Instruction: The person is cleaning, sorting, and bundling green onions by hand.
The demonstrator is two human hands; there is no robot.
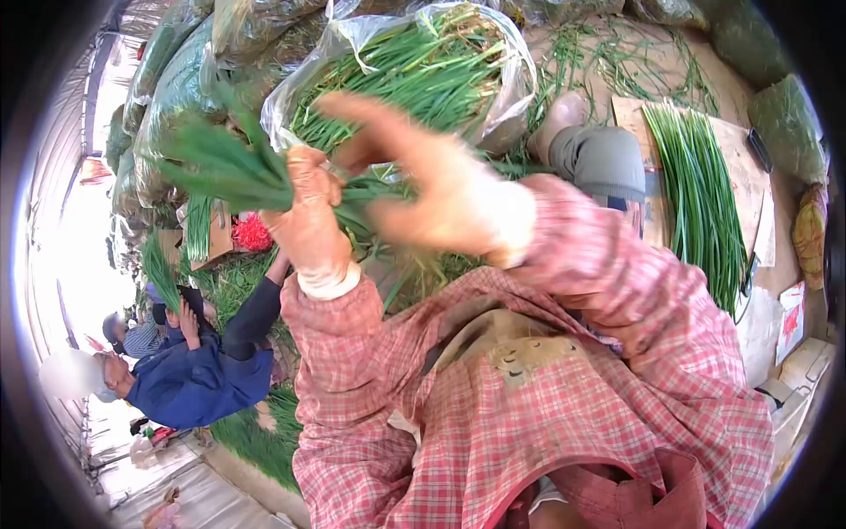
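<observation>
My left hand (310,204) is closed around a bunch of chives (231,167), whose green leaf ends fan out to the left and blur with motion. The stems run on to the right, behind my hands. Beside it, my right hand (427,181) is raised with its fingers stretched apart and smeared by movement, holding nothing that shows. Just beyond my hands lies a clear plastic bag (520,75) heaped with loose chives (414,70).
At right, a sorted bundle of chives (701,198) lies on a board (627,119). Filled plastic sacks (181,97) line the back left. A person in blue (189,375) sits at left, handling greens. Loose leaves (634,66) litter the ground behind.
</observation>
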